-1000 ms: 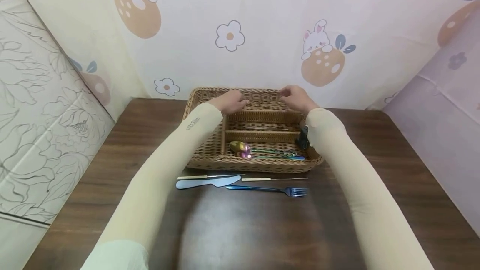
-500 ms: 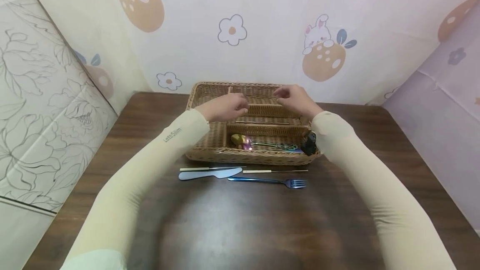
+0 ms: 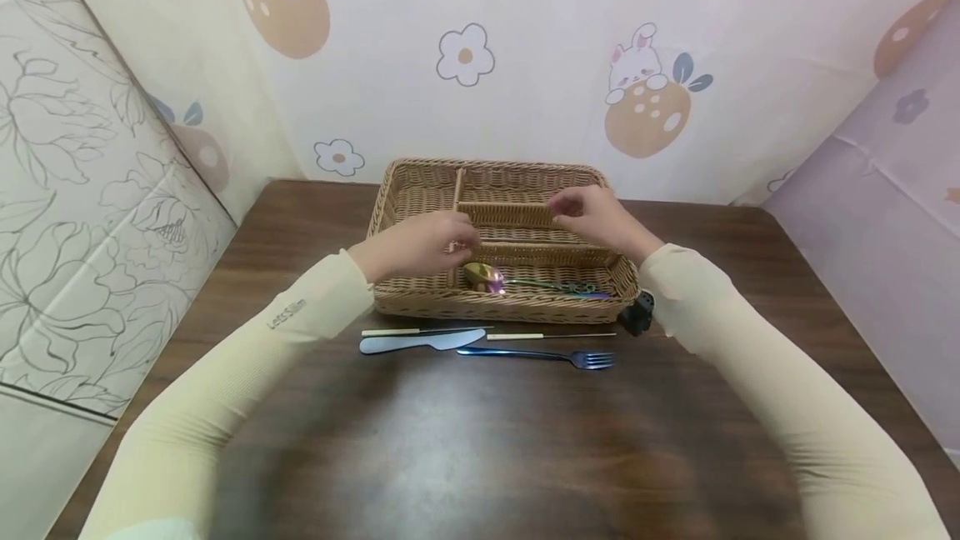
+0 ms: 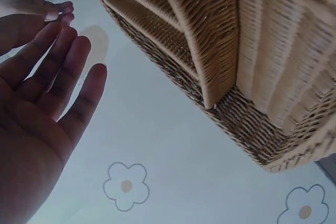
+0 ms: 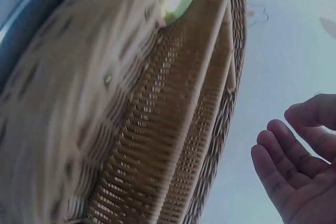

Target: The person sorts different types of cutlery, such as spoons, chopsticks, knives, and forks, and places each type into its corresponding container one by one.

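One wicker tray point(image 3: 420, 190) at 12 o'clock on the table point(image 3: 525, 457), long axis 9-to-3. Left hand point(image 3: 420, 246) and right hand point(image 3: 592, 215) hover over it, fingers relaxed, holding nothing. One spoon point(image 3: 495, 279) inside, bowl toward 9; one knife point(image 3: 420, 342), one fork point(image 3: 540, 356) and two chopsticks point(image 3: 423, 330) lie at its 6 o'clock.

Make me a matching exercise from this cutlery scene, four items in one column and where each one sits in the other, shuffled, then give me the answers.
Things:
1. spoon
2. fork
3. butter knife
4. wicker tray

Places:
A. on the table in front of the tray, toward the left
B. at the back of the table, near the wall
C. inside the tray's nearest compartment
D. on the table in front of the tray, tines pointing right

Pairs: 1-C, 2-D, 3-A, 4-B
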Tool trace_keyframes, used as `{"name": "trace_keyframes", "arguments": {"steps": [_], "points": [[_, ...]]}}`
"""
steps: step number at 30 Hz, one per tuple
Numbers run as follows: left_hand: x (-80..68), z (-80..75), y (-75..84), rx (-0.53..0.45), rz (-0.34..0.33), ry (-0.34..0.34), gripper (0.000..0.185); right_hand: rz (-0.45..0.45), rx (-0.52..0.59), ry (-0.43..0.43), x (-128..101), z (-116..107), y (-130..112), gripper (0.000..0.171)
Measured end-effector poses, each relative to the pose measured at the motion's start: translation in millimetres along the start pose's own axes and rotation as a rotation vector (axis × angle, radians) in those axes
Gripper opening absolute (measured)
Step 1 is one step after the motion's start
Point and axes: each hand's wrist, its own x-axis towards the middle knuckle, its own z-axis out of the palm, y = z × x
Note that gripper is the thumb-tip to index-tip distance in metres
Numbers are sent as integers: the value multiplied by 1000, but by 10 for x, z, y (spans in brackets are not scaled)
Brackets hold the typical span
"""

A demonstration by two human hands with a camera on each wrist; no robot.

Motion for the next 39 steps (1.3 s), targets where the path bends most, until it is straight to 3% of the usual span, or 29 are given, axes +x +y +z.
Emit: {"name": "trace_keyframes", "arguments": {"steps": [8, 19, 25, 31, 39], "points": [[-282, 203, 18, 10, 73, 43, 16, -65, -1, -43, -228, 150, -94, 21], [-430, 439, 199, 31, 205, 75, 6, -146, 50, -69, -567, 290, -142, 17], [-470, 602, 247, 2, 184, 42, 11, -170, 49, -94, -700, 355, -138, 17], [-460, 751, 258, 40, 188, 46, 11, -197, 46, -149, -828, 444, -123, 15], [-397, 927, 275, 98, 136, -21, 12, -207, 27, -193, -953, 549, -34, 12]]}}
